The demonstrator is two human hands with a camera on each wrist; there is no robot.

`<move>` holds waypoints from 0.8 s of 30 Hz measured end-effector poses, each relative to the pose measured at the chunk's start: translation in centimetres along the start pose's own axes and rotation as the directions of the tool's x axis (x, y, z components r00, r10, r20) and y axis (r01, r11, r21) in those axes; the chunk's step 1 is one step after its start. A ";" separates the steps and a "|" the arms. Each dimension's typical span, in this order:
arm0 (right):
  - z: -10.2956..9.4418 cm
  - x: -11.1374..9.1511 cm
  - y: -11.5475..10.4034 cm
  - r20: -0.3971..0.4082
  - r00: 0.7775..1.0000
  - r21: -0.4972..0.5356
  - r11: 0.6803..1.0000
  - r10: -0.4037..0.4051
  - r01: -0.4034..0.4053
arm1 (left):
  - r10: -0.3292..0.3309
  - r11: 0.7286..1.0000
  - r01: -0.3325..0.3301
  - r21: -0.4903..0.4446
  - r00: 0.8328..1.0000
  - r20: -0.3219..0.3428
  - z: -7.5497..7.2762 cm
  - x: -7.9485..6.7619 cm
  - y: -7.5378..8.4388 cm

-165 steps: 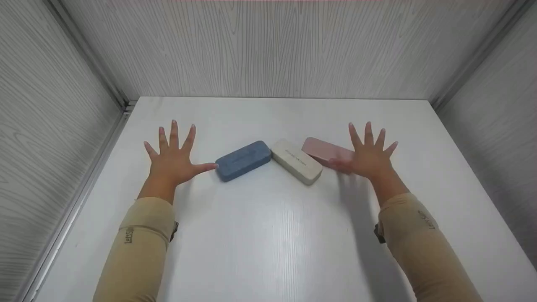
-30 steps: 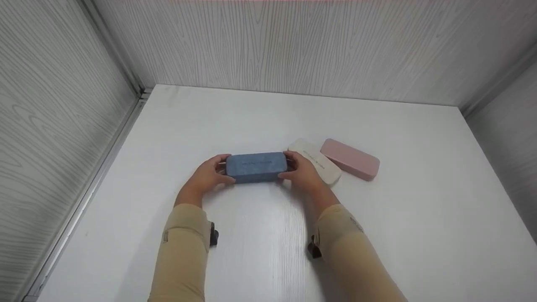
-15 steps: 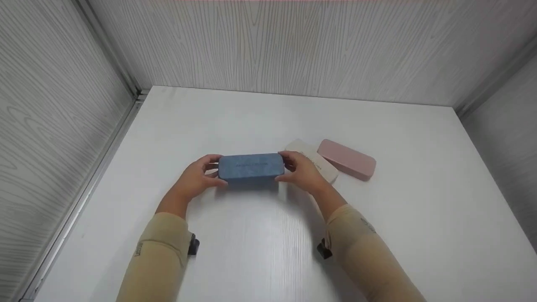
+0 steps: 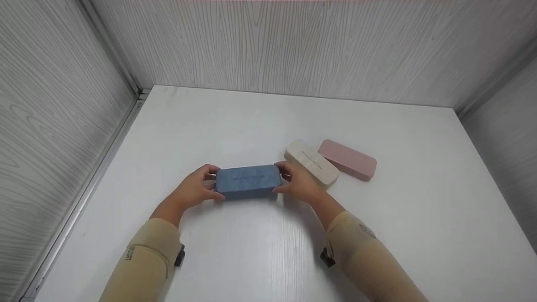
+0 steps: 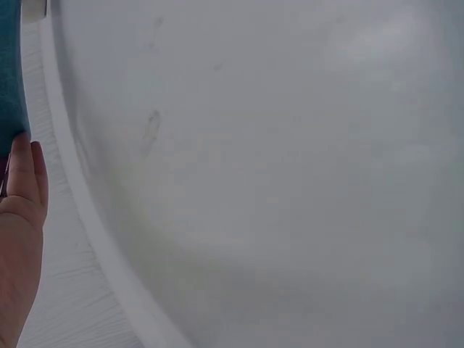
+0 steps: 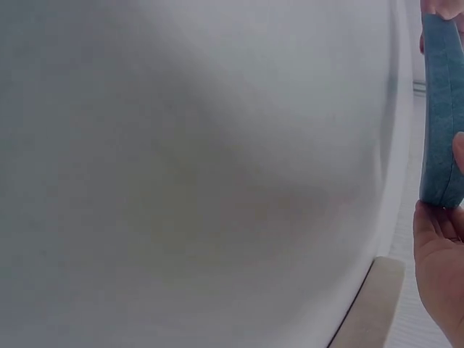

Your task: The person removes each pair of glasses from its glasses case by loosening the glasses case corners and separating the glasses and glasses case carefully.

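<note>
A blue glasses case (image 4: 248,180), long with rounded corners and faint lettering on top, lies crosswise between both hands. My left hand (image 4: 188,191) grips its left end, thumb at the near side and fingers round the far side. At the right end my right hand (image 4: 303,184) holds it the same way. Whether its underside touches the table cannot be told. The left wrist view catches part of the blue case (image 5: 10,80) at its left edge; in the right wrist view the case (image 6: 441,109) shows along its side at the right edge.
Right behind my right hand lies a cream glasses case (image 4: 312,161), its near end close to the wrist. A pink glasses case (image 4: 347,160) rests beside it, farther right. Pale wood-grain walls (image 4: 268,46) bound the white table (image 4: 251,260) behind and at both sides.
Earlier both hands were spread open and the blue case lay slanted against the cream one. Both hands then gripped it and turned it crosswise; over the last half second it moved nearer to me.
</note>
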State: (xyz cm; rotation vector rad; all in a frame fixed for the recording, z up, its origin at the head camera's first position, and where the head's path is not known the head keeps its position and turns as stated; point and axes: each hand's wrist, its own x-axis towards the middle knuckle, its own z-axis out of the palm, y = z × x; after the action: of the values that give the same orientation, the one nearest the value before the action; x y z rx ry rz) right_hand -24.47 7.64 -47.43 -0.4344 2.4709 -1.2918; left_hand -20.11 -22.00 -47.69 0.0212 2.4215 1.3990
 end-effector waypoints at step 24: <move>0.8 0.2 1.5 0.045 0.998 -0.098 0.994 0.048 -0.044 | 0.022 0.995 -0.026 0.098 0.999 0.035 1.4 0.8 -0.6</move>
State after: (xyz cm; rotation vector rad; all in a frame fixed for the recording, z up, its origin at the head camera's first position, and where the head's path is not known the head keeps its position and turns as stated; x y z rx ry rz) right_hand -24.48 7.76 -49.14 -0.4239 2.4965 -1.1348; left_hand -20.40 -20.99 -49.04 0.0975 2.4680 1.2777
